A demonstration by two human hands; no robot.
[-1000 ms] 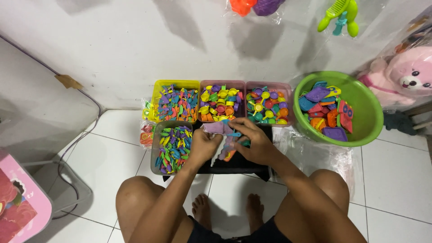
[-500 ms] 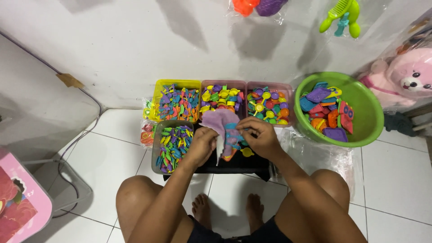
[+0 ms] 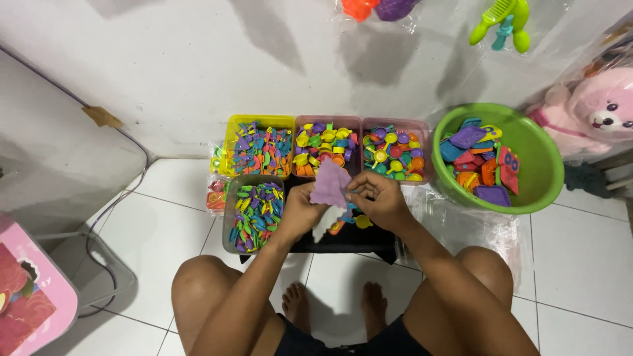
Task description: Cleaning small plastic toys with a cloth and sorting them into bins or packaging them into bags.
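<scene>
A purple card (image 3: pixel 330 183) was pinched by both the left hand (image 3: pixel 302 212) and right hand (image 3: pixel 379 200), over a black tray (image 3: pixel 343 242). Four toy bins (image 3: pixel 259 153) sat at 12 o'clock, one green bowl (image 3: pixel 537 173) at 2.

Bare arms here, no sleeves anywhere from the elbows down to the wrists. Left hand (image 3: pixel 301 212) and right hand (image 3: pixel 380 203) are both uncovered: no gloves, no rings, no watch or band that shows at either wrist. Fingers (image 3: pixel 361 180) bare as well, nails too small to make out. Lower down, both knees and thighs are uncovered, and there's just a strip of dark shorts at the bottom edge, black or very dark navy, hard to tell which. Feet are bare too, toes showing between the legs.
</scene>
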